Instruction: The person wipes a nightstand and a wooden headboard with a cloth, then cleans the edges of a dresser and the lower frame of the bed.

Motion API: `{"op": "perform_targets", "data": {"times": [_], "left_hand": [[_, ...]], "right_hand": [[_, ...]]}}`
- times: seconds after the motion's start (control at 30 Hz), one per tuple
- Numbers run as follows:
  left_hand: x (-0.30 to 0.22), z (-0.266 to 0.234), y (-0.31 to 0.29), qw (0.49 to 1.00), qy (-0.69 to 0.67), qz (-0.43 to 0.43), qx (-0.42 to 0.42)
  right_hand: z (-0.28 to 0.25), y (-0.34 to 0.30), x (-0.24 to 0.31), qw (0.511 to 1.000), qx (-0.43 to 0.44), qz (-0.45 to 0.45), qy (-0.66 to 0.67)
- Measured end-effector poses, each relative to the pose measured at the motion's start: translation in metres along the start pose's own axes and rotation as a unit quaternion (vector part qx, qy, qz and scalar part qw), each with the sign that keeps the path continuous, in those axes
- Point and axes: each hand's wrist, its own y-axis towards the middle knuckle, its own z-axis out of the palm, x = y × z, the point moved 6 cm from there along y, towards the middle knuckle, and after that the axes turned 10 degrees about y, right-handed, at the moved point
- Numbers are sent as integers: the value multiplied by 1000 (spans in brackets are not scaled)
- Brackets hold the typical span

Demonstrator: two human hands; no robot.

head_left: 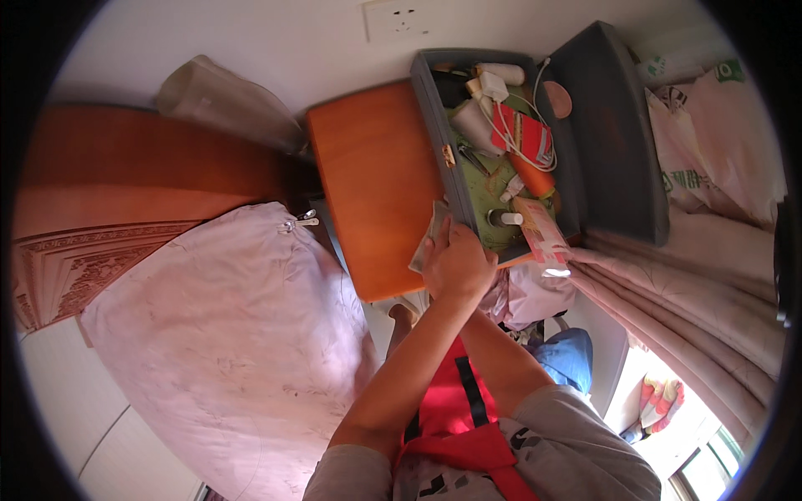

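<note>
One open dark grey rectangular box (432, 108) with a single dark grey lid (606, 125) swung back on its right side stands on an orange-brown wooden tabletop (376, 196). At the near left corner of the box, one left hand (462, 260) is closed, fingers curled, around one thin grey cloth-like piece (436, 220), which lies just outside the box's wall. One right hand (429, 250) is mostly hidden there, its forearm crossing beneath the left wrist; whether its fingers are spread or pinching I cannot tell. Inside the box, toward the far end, are one white cylinder (503, 73) and one white charger plug (492, 86), with one thin white cable (501, 125) looping toward the middle. Around the box's middle lie one pale grey cylinder (474, 127), one red flat packet (520, 134) and one orange cylinder (535, 179). Near its close end is one small dark bottle with a white cap (505, 218), and one pink-and-white flat carton (541, 230) leans across the near right corner. One round pink disc (557, 99) sits along the box's lid side. Beyond the box, one white wall socket plate (396, 20) shows; well left of it, one metal clip-like object (298, 221) rests on one pale pink bedsheet (225, 334).
</note>
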Motion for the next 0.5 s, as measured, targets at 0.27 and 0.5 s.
{"op": "perform_targets", "data": {"times": [0.27,0.5], "left_hand": [[-2,4,15,987,-53,-6,155],[8,18,19,992,-67,0,109]], "right_hand": [[29,68,112,986,-4,-166,-26],[29,-20,49,965,12,-246,92]]}}
